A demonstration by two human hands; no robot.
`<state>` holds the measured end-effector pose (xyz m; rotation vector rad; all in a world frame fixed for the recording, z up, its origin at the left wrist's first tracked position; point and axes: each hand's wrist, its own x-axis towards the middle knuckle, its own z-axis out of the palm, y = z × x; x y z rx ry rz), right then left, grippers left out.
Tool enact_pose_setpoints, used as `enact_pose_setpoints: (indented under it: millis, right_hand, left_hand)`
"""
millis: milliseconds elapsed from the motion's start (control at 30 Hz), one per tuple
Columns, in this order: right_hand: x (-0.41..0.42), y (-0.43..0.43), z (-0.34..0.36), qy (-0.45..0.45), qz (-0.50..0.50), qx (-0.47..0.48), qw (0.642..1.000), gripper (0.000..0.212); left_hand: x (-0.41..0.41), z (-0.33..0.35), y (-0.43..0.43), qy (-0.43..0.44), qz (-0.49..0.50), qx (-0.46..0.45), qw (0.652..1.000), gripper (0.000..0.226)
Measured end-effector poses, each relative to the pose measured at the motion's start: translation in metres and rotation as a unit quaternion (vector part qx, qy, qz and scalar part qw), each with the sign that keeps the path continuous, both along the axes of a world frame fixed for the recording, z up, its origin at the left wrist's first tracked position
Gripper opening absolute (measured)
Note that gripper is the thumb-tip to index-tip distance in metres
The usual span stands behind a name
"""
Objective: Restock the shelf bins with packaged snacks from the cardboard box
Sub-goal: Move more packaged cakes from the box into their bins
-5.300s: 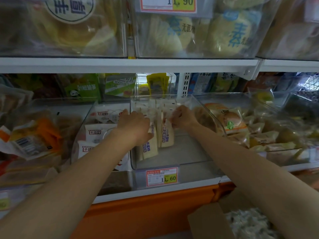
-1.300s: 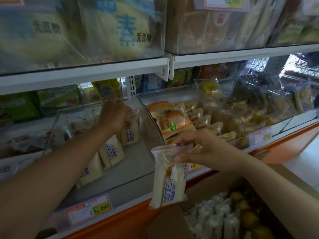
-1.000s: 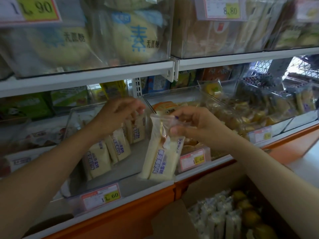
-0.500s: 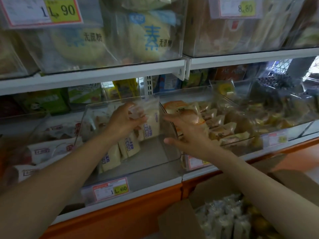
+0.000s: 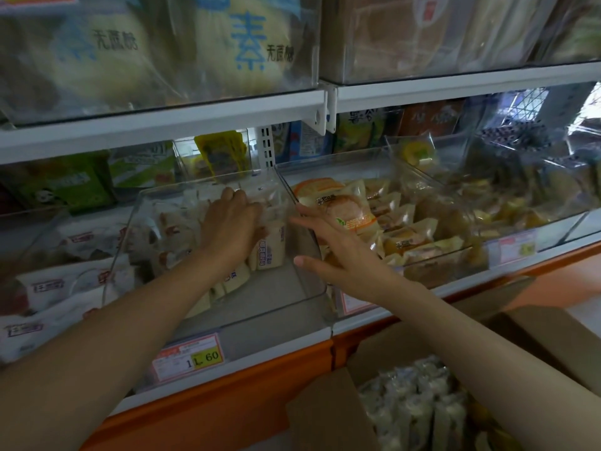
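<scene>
While my left hand (image 5: pixel 232 219) was deep in the clear bin (image 5: pixel 201 181), close to its back wall, its fingers lay over the tops of the snack packs (image 5: pixel 271 247) that stood there in a row. Whether those fingers pinched the pack at the right end or only pressed it into line, I cannot tell, because the back of the hand covered them. I think the packs stood upright and close together so that the bin takes more of them and the printed faces look toward the front edge.

My right hand (image 5: pixel 338 252) was released, with fingers straight and spread, holding nothing. It hovered at the right wall of the bin, and I could not see if it touched the plastic. I judge it was there to steady the bin, or to guard the row from tipping.

Above the price tag (image 5: pixel 190 356), the front part of the bin floor was bare, so a lot of restocking was not yet done. Below the shelf edge the cardboard box (image 5: pixel 325 415) stood open with spare packs (image 5: pixel 413 395) inside, near my right arm for a short reach.
</scene>
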<state>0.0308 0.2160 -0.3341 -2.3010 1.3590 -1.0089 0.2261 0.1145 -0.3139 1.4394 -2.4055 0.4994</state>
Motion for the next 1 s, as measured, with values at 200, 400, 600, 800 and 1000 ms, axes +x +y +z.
enact_pose_setpoints:
  millis: [200,400,600,800,1000]
  right_hand:
    - [0.001,0.007,0.01,0.002,0.006,0.027,1.0,0.058]
    - [-0.036,0.064,0.016,-0.081,0.013,-0.117,0.99,0.029]
    - [-0.092,0.124,-0.091,0.078,-0.042,0.096,0.991,0.013]
    - [-0.101,0.134,-0.221,0.266,-0.03,0.32,0.909,0.044]
    - [-0.091,0.135,-0.264,0.358,0.024,0.258,0.897,0.029]
  left_hand:
    - [-0.006,0.008,0.007,-0.032,0.059,-0.003,0.998,0.048]
    - [-0.02,0.025,0.097,0.225,-0.14,-0.167,0.95,0.03]
    - [-0.044,-0.09,0.22,0.128,-0.333,0.138,0.924,0.024]
    - [-0.046,-0.195,0.227,0.003,-0.154,0.373,0.915,0.054]
    - [-0.044,-0.218,0.233,0.054,-0.139,0.354,0.923,0.051]
